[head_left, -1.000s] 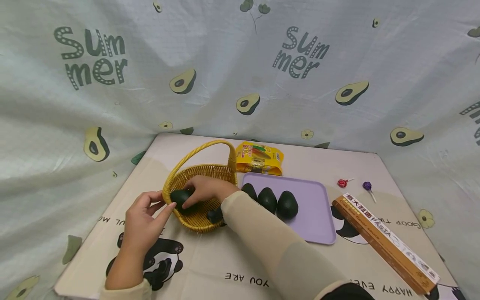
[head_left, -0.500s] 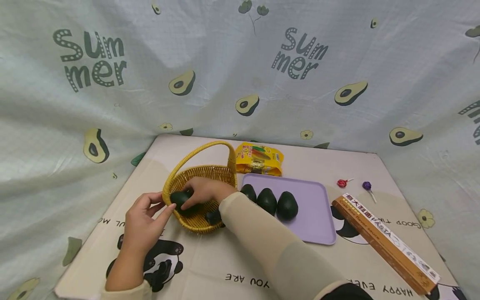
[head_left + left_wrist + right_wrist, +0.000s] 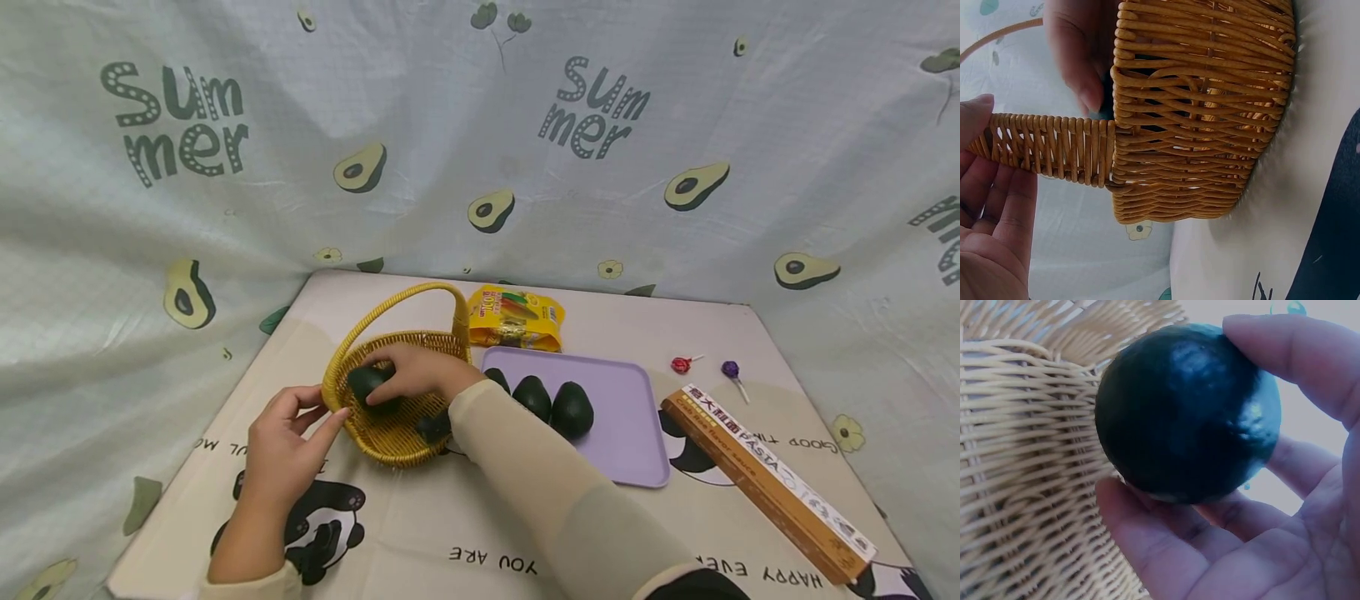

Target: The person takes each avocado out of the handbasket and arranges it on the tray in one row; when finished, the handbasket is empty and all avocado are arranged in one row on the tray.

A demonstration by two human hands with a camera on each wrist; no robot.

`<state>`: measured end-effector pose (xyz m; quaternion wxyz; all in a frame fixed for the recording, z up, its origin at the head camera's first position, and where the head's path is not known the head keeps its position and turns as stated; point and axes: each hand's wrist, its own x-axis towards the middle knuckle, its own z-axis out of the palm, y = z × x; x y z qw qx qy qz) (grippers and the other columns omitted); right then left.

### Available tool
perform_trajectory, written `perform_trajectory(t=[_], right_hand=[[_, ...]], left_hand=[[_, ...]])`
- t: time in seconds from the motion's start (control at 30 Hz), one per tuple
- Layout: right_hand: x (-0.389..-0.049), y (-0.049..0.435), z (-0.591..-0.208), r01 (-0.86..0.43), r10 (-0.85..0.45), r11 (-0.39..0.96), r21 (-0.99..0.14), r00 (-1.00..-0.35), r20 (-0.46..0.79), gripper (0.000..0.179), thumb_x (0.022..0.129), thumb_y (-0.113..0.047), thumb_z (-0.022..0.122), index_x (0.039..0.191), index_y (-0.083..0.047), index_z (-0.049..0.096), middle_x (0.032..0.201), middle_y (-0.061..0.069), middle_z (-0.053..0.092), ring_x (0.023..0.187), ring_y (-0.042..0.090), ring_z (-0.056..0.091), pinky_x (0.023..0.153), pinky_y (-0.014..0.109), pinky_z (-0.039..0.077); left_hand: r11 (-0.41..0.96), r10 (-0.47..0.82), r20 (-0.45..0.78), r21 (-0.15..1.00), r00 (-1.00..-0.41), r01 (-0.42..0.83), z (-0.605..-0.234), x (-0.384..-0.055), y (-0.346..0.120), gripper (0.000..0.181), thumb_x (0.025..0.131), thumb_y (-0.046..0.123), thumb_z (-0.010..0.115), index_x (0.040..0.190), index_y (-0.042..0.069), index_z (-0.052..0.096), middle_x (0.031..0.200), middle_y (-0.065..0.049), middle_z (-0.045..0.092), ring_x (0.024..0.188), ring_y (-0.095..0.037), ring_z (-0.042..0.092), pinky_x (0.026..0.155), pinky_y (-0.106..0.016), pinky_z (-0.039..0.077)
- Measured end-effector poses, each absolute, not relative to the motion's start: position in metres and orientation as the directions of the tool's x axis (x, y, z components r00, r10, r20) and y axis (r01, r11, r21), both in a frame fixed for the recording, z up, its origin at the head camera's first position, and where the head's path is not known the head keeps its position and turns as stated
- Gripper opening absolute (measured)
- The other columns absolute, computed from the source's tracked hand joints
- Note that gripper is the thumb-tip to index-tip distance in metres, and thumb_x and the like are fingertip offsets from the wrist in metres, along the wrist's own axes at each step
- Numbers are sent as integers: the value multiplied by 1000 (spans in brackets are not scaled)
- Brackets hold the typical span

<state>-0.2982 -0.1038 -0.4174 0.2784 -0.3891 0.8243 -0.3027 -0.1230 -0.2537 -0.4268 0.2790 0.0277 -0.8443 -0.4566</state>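
A yellow wicker basket [image 3: 397,454] with a tall arched handle stands left of the middle of the table. My left hand [image 3: 288,454] grips the foot of its handle [image 3: 1054,147], thumb on one side and fingers on the other. Inside the basket my right hand [image 3: 416,375] holds a dark green avocado [image 3: 1188,415] between thumb and fingers. In the right wrist view the basket's woven wall lies close beside the avocado. Three more avocados [image 3: 572,411] lie on a lilac tray [image 3: 630,425], the leftmost partly hidden by the right sleeve.
Behind the tray stands a yellow snack bag [image 3: 517,317]. To the right are a red lollipop [image 3: 681,365], a purple lollipop [image 3: 731,369] and a long pasta box [image 3: 768,483] lying aslant. A printed cloth [image 3: 420,108] hangs behind the table.
My right hand has lifted and shifted slightly to the right with the avocado, away from the handle's foot. The left hand keeps its grip on the basket handle.
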Motion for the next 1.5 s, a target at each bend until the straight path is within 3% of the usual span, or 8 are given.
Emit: perform_trajectory(t=[0.3, 0.53, 0.63, 0.8, 1.03, 1.27, 1.5], right_hand=[[-302, -83, -415, -462, -834, 424, -779, -534, -137, 60, 92, -35, 74, 149, -29, 53, 134, -2, 59, 111, 15, 57, 90, 26, 54], [-301, -70, -409, -437, -796, 456, -775, -590, -135, 47, 98, -38, 63, 145, -37, 57, 146, -4, 56, 117, 16, 56, 98, 31, 54], [-299, -65, -406, -440, -784, 453, -775, -610, -112, 44, 99, -40, 60, 143, -34, 60, 146, -3, 56, 116, 18, 56, 96, 33, 55], [-300, -55, -406, -429, -801, 388, -816, -595, -68, 53, 94, -38, 71, 144, -26, 59, 140, -2, 59, 112, 17, 59, 90, 29, 58], [-299, -37, -404, -427, -802, 373, -824, -594, -55, 75, 79, -35, 87, 146, -33, 54, 146, -5, 52, 116, 17, 59, 93, 30, 58], [-296, -18, -395, -443, -772, 410, -797, -634, -45, 71, 78, -41, 86, 143, -37, 57, 142, -5, 55, 113, 19, 61, 90, 32, 60], [-293, 5, -388, -482, -779, 346, -805, -626, 40, 57, 84, -33, 82, 138, -34, 61, 141, -9, 57, 114, 19, 61, 90, 33, 60]], left_hand=[[589, -309, 441, 784, -842, 195, -427, -123, -252, 35, 82, -4, 83, 112, -2, 64, 113, -9, 65, 106, 11, 58, 92, -6, 51], [595, -312, 453, 779, -835, 201, -427, -123, -252, 35, 81, -5, 83, 111, -3, 64, 111, -9, 65, 106, 11, 58, 91, -7, 52], [595, -312, 455, 778, -834, 202, -428, -123, -252, 35, 81, -6, 83, 111, -3, 64, 112, -10, 65, 106, 11, 58, 91, -7, 51], [594, -311, 455, 779, -834, 204, -427, -122, -252, 35, 81, -5, 83, 111, -3, 64, 112, -10, 65, 106, 11, 58, 91, -7, 51], [600, -312, 455, 775, -834, 199, -428, -124, -252, 35, 81, -7, 82, 111, -4, 64, 112, -10, 65, 106, 10, 58, 92, -7, 52], [596, -312, 454, 777, -835, 200, -430, -124, -254, 37, 79, -10, 83, 110, -3, 64, 111, -9, 65, 106, 11, 58, 91, -8, 53], [589, -309, 455, 781, -835, 208, -430, -124, -254, 37, 79, -11, 82, 110, -3, 65, 111, -9, 65, 106, 10, 59, 91, -8, 53]])
